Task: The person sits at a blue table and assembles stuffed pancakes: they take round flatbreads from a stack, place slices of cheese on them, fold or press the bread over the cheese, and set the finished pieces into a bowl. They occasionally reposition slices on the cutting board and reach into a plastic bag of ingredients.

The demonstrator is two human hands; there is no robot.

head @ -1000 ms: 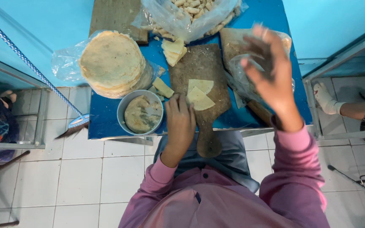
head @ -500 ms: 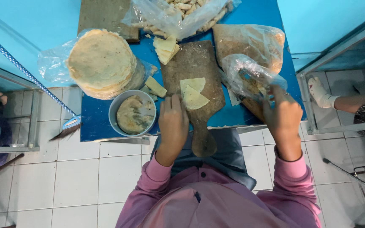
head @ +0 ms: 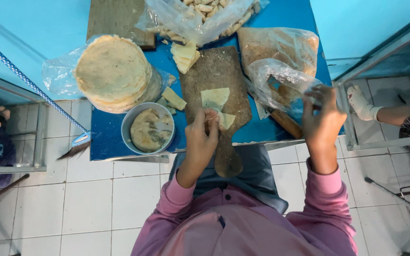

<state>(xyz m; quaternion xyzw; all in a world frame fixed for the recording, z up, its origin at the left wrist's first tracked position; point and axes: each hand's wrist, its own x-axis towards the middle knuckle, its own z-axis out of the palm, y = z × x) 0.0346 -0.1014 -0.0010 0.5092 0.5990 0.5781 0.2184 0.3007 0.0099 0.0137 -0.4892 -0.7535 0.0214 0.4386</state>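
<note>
Dough piece: a pale wedge-shaped dough piece lies on the wooden cutting board, near the board's lower end, just above the handle; its long axis runs slantwise, with the narrow tip towards the lower right.
Second piece: another flat dough piece lies just above it on the board, touching or nearly so.
Board axis: the board's length runs away from the person, handle hanging over the near edge of the blue worktop.
Left hand: the left hand reaches forward from a pink sleeve, palm down, fingertips on the lower dough piece; grip pinched on its left edge.
Right hand: the right hand is raised to the right of the board, wrist bent, fingers curled; grip closed on the clear plastic bag.
Bag: crumpled, mouth towards the right hand, lying over a wooden-handled tool; its blade cannot be told.
Bowl: a round metal bowl of filling stands left of the left hand.
Flatbreads: a stack of round flatbreads sits on plastic at far left.
</note>
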